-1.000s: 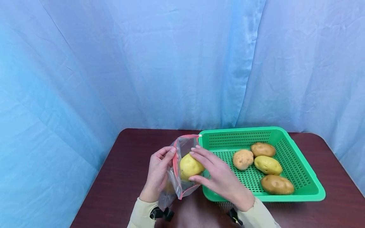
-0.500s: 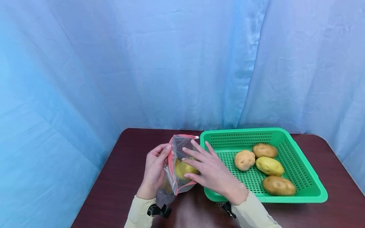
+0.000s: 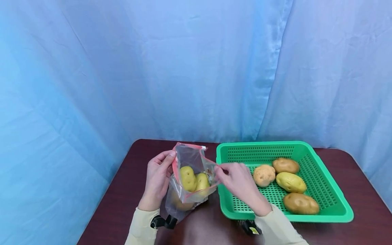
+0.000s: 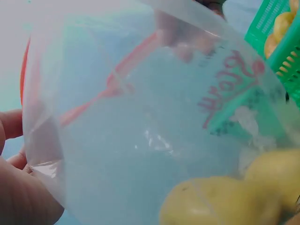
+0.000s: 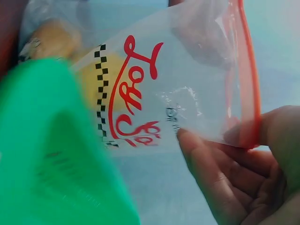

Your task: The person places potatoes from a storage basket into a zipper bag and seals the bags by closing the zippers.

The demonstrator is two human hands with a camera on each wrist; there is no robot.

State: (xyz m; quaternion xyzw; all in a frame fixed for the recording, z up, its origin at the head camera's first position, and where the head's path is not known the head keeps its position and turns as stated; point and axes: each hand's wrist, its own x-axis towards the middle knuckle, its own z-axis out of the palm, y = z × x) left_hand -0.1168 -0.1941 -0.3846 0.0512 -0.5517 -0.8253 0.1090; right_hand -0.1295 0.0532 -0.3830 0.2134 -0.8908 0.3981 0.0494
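Observation:
A clear zip bag (image 3: 190,154) with a red zip edge is held with its mouth spread wide. My left hand (image 3: 157,177) pinches the left side of that edge between thumb and fingers. On the right side, my right hand (image 3: 237,180) pinches the red edge, as the right wrist view also shows. Inside the bag lie two yellow potatoes, one on the left (image 3: 188,178) and one on the right (image 3: 202,182). A brownish potato (image 3: 182,203) shows through the plastic lower down. Red lettering and a black checkered strip are printed on the bag in the right wrist view.
A green basket (image 3: 333,217) stands right of the bag, near my right forearm. It holds a round tan potato (image 3: 264,175), a yellow potato (image 3: 291,182) and two brown potatoes (image 3: 301,203). The dark table (image 3: 119,204) stretches left; a blue curtain (image 3: 196,68) hangs behind.
The yellow potato from my right hand has gone down into the bag. My right hand let go of it and now pinches the bag's right edge. My left hand moved slightly left.

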